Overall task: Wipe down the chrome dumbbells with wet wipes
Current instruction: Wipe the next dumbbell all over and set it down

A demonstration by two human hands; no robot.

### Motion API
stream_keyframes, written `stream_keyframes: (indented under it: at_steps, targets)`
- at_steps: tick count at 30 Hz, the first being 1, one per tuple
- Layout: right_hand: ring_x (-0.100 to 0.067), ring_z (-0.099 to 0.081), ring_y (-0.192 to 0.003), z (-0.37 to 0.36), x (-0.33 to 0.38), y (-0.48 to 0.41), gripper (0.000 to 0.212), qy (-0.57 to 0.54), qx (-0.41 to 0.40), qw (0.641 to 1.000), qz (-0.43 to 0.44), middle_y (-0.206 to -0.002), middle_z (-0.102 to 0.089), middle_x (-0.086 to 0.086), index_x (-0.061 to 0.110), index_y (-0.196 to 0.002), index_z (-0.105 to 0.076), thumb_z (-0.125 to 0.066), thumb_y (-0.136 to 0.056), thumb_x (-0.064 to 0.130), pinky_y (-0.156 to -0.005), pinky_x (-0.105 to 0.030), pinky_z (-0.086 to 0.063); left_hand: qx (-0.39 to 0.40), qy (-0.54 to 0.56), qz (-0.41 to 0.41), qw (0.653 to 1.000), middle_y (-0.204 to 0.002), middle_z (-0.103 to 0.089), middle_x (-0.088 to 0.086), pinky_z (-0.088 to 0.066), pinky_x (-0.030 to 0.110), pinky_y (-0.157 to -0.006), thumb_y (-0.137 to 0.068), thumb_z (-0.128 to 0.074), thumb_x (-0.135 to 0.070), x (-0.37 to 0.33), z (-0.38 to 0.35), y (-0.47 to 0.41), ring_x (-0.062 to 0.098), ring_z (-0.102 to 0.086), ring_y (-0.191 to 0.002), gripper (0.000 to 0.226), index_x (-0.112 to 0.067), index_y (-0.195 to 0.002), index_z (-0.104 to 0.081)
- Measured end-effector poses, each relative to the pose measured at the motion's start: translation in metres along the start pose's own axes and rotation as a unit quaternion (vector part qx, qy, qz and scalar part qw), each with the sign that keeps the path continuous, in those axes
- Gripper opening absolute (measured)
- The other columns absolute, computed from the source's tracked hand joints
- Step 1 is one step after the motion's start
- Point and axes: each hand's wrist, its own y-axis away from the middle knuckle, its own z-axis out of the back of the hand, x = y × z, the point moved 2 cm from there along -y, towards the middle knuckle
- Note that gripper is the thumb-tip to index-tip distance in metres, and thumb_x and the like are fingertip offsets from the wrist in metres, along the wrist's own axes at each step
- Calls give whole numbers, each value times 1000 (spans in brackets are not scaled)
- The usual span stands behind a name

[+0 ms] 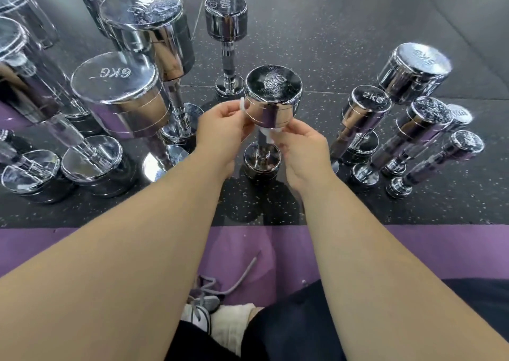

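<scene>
A small chrome dumbbell (pixel 271 96) stands upright on the black speckled floor in the middle of the view. A white wet wipe (pixel 268 132) is wrapped around the underside of its top head, and one end shows at the left by my fingers. My left hand (pixel 223 129) pinches the wipe's left end against the head's side. My right hand (pixel 303 146) pinches the wipe's other end just under the head, by the handle. The lower head (pixel 261 159) rests on the floor between my wrists.
Several larger chrome dumbbells stand on end at the left, one marked 6KG (pixel 118 90). Another stands behind (pixel 226 19). Several smaller ones lean at the right, one marked 2KG (pixel 366 107). A purple mat (pixel 427 247) lies under my legs and shoe (pixel 201 314).
</scene>
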Motion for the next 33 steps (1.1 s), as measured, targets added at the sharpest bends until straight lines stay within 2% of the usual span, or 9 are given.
stream_keyframes:
  at_steps: [4,9,13,17,19,22,25,29,33]
  targets:
    - [-10,-63,-59,-6,9,-4,27,-140,10,990,7,-70,-69,-3,4,-93,-63,-49,-87,-18,-58,-21,-53,52,-36,-4,998,-79,-69,4,-49,28,-73,-89,-67,-7,9,-8,5,12,-58,-69,9,-14,-84,-72]
    - [-15,-63,-87,1,-23,-12,17,102,4,994,-40,-93,-75,1,17,-105,-72,-64,-90,20,-78,-30,-49,34,-271,-49,961,-71,-69,-14,-50,25,-65,-86,-65,-22,32,6,4,2,-56,-61,14,-30,-91,-75]
    - [-8,-59,-65,11,-25,-7,26,183,22,983,-16,-87,-75,-2,19,-96,-76,-57,-89,2,-59,-22,-45,59,-404,-79,909,-82,-71,-11,-53,31,-77,-81,-63,-35,35,5,16,8,-65,-82,22,-36,-101,-71]
    - [-14,-61,-76,6,-3,1,16,-59,49,997,1,-85,-71,-8,5,-88,-74,-59,-86,-3,-72,-22,-48,25,-409,-166,897,-61,-59,-9,-37,22,-53,-90,-63,-45,13,3,17,4,-50,-57,25,-28,-72,-65]
    - [-8,-66,-71,5,0,0,16,-60,57,997,1,-80,-72,-2,8,-86,-73,-60,-87,-3,-68,-17,-51,33,-419,-148,895,-61,-61,-7,-33,26,-52,-93,-61,-42,16,4,12,5,-47,-53,24,-29,-77,-71]
    - [-11,-65,-76,4,-11,-6,26,72,38,996,-36,-92,-74,-6,5,-104,-74,-67,-80,-2,-69,-20,-53,50,-455,-73,886,-81,-73,3,-35,23,-56,-94,-62,-33,39,11,4,19,-61,-67,17,-29,-102,-77]
    - [-14,-54,-73,4,-17,-1,12,171,17,983,-71,-79,-67,-1,9,-81,-74,-64,-74,12,-69,-30,-41,79,-397,-26,914,-87,-75,-2,-42,23,-60,-89,-64,-19,47,9,6,17,-62,-70,22,-33,-101,-76]
    - [-7,-57,-59,9,-10,0,18,-27,6,998,-56,-68,-66,2,11,-77,-68,-58,-90,5,-62,-20,-44,79,-268,-46,959,-82,-75,-5,-54,29,-77,-82,-76,-22,25,-3,10,11,-67,-77,5,-26,-84,-76]
    - [-11,-65,-70,7,-7,-2,17,-16,20,999,-20,-81,-72,-6,3,-92,-70,-62,-86,-10,-66,-18,-52,78,-255,-59,962,-86,-76,8,-54,46,-87,-76,-77,-17,20,7,5,15,-62,-76,10,-26,-81,-78]
